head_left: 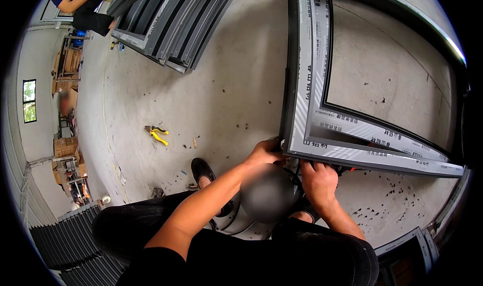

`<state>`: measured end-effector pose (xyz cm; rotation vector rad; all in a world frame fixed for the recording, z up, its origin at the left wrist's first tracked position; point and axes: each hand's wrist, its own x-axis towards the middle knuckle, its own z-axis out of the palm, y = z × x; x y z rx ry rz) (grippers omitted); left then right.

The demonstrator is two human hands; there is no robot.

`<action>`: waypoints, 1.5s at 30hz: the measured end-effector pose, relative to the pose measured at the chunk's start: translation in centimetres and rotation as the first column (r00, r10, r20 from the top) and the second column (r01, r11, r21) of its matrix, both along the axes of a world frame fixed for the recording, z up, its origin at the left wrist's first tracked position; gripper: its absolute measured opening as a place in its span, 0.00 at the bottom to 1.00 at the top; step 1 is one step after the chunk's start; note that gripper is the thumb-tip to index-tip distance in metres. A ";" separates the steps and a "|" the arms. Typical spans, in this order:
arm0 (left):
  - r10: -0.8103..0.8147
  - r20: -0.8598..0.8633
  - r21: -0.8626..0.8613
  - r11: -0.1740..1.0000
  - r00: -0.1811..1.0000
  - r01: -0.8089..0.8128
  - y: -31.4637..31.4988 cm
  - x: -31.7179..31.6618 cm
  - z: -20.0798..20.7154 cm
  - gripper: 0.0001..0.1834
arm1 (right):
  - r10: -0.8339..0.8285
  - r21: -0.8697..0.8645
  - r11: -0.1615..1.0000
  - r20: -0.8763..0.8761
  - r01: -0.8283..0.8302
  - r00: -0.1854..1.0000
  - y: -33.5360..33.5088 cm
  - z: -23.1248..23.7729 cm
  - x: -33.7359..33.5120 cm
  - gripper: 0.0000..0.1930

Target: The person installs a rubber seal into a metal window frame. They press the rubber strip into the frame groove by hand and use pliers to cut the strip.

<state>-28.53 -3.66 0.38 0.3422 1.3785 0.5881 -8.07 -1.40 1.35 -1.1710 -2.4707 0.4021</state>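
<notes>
A grey window frame point(302, 85) with protective film along its bars stands in front of me on the right, a second sash bar slanting inside it. At its near left corner, my left hand point(264, 154) is closed, its fingertips partly hidden behind the profile. My right hand point(320, 181) is curled into a grip just under the lower bar, and what it holds is hidden. Thin black cord or strip point(234, 218) loops down between my feet. A blurred round dark patch covers the space between my forearms. Something red point(353, 169) shows beneath the bar beside my right hand.
Yellow-handled pliers point(159, 134) lie on the concrete floor at left, amid scattered scraps. Stacked dark frames point(173, 29) stand at the back, near another person point(80, 4). Black profiles point(70, 240) are piled at lower left; more frames point(410, 256) lean at lower right.
</notes>
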 end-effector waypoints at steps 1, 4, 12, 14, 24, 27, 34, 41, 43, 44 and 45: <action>0.022 0.002 -0.044 0.999 1.000 -0.022 0.1 0.1 0.1 0.13 | 0.000 0.005 1.000 0.009 0.000 1.000 0.0 0.0 0.0 0.10; 0.150 0.100 0.036 0.987 0.984 -0.154 -0.9 0.6 -0.3 0.15 | -0.010 -0.007 1.000 0.000 0.010 1.000 0.1 0.3 -0.1 0.11; 0.495 0.220 -0.117 0.869 0.841 -0.481 -3.8 3.7 -1.0 0.18 | 0.162 0.022 0.987 -0.016 -0.162 0.987 2.0 5.2 4.3 0.16; 0.454 0.250 -0.082 0.890 0.855 -0.449 -3.7 3.3 -0.5 0.17 | 0.125 0.123 0.985 -0.014 -0.123 0.992 3.5 6.9 7.3 0.16; 0.302 -0.016 0.022 0.953 0.953 -0.302 -3.3 1.8 -0.4 0.16 | -0.259 -0.023 0.963 0.175 0.267 0.950 12.0 5.6 16.2 0.09; 0.281 0.072 0.021 0.959 0.957 -0.283 -3.6 0.9 -1.0 0.20 | -0.215 0.268 0.943 0.042 0.196 0.976 9.8 5.7 13.4 0.09; 0.250 0.372 -0.125 0.968 0.894 -0.219 -1.7 -2.4 0.7 0.24 | 0.075 -0.035 0.996 -0.060 -0.077 0.995 0.1 2.8 8.0 0.15; 0.123 0.156 0.053 0.990 0.980 -0.133 -2.5 -1.5 -1.3 0.18 | -0.146 -0.222 0.964 0.025 0.148 0.989 -1.9 -1.7 6.3 0.20; 0.134 0.131 0.052 0.989 0.982 -0.141 -2.5 -1.3 -1.1 0.17 | -0.164 -0.207 0.966 -0.032 0.153 0.986 -2.0 -2.2 5.9 0.19; 0.134 0.186 0.047 0.988 0.973 -0.145 -2.3 -1.5 -0.8 0.17 | -0.173 -0.238 0.959 -0.052 0.156 0.984 -2.2 -2.5 5.9 0.18; 0.137 0.241 0.038 0.988 0.961 -0.150 -2.1 -1.8 -0.5 0.17 | -0.180 -0.271 0.950 -0.071 0.155 0.981 -2.1 -2.4 5.7 0.18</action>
